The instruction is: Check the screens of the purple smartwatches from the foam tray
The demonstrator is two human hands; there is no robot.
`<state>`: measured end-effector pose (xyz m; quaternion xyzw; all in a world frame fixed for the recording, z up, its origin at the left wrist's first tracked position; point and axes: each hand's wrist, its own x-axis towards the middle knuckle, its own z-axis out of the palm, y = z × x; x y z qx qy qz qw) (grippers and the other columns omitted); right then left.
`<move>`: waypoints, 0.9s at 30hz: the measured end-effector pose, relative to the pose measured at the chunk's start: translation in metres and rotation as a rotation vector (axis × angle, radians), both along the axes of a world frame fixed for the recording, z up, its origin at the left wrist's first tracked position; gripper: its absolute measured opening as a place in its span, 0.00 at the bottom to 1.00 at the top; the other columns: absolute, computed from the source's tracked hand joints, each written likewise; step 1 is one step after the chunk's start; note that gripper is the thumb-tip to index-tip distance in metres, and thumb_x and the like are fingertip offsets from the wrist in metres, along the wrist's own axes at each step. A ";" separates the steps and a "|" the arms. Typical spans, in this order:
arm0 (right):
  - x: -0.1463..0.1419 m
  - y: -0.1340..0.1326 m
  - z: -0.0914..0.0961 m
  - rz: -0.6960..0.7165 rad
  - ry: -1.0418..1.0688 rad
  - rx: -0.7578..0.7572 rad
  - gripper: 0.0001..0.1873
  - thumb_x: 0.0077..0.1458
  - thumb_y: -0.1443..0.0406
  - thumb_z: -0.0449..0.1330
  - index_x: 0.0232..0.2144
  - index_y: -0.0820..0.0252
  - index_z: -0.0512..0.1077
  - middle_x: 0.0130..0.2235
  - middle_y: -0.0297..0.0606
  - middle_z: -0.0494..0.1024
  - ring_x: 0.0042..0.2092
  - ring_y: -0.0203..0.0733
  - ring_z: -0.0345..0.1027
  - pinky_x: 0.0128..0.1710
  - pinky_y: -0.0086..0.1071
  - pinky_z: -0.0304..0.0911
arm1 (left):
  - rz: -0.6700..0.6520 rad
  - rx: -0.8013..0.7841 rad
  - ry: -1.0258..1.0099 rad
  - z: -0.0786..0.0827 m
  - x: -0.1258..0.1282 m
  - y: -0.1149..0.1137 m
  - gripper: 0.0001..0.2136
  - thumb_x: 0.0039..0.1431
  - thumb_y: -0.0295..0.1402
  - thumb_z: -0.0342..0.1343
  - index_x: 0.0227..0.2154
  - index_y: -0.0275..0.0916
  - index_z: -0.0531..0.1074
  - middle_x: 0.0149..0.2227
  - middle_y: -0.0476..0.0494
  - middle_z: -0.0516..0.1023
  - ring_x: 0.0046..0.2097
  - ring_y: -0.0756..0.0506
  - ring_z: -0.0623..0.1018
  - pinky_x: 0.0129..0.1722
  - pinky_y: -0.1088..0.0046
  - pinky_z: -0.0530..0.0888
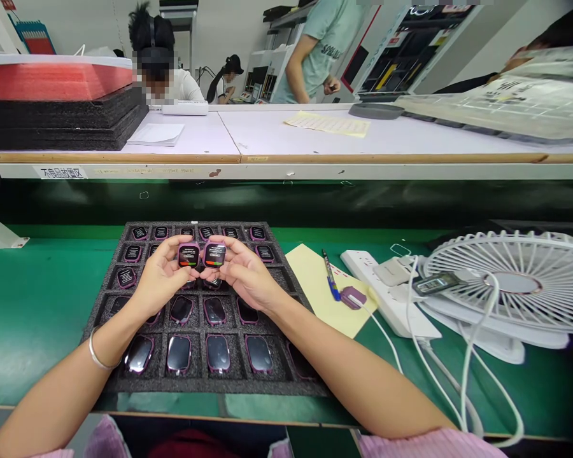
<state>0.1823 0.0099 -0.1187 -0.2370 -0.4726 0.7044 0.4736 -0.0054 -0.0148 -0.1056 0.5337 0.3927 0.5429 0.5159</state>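
Note:
My left hand pinches a smartwatch with a purple case and a lit screen. In my right hand is a second purple smartwatch, also lit, held side by side with the first. Both screens face me and carry small text with a coloured strip near the bottom. Below my hands lies a black foam tray with compartments, many holding purple watch bodies. The front rows have dark screens, such as the dark watch; several at the back are lit. My hands and forearms hide part of the tray.
Right of the tray are a yellow sheet, a blue pen, a purple charging piece, a white power strip with loose cables, and a white fan. A shelf crosses behind, bearing black foam sheets. Other people are beyond.

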 end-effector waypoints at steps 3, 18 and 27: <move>0.000 0.000 0.001 0.005 -0.007 0.000 0.27 0.46 0.72 0.63 0.50 0.53 0.70 0.44 0.35 0.81 0.34 0.39 0.79 0.39 0.37 0.74 | 0.003 0.008 0.002 0.000 -0.001 0.000 0.25 0.48 0.24 0.63 0.51 0.41 0.68 0.43 0.46 0.77 0.32 0.51 0.80 0.37 0.71 0.79; -0.001 -0.001 -0.003 0.011 -0.039 0.041 0.25 0.51 0.67 0.69 0.51 0.53 0.69 0.45 0.37 0.81 0.34 0.39 0.79 0.37 0.36 0.74 | 0.035 0.001 0.023 0.001 -0.001 0.000 0.21 0.50 0.29 0.66 0.48 0.39 0.70 0.40 0.47 0.77 0.30 0.52 0.77 0.34 0.73 0.79; -0.001 -0.001 -0.001 -0.018 -0.025 0.046 0.25 0.48 0.69 0.67 0.49 0.53 0.70 0.38 0.32 0.79 0.32 0.37 0.76 0.35 0.34 0.72 | -0.017 -0.009 -0.001 0.002 -0.001 -0.003 0.24 0.52 0.28 0.64 0.53 0.39 0.69 0.46 0.43 0.78 0.33 0.48 0.83 0.38 0.69 0.82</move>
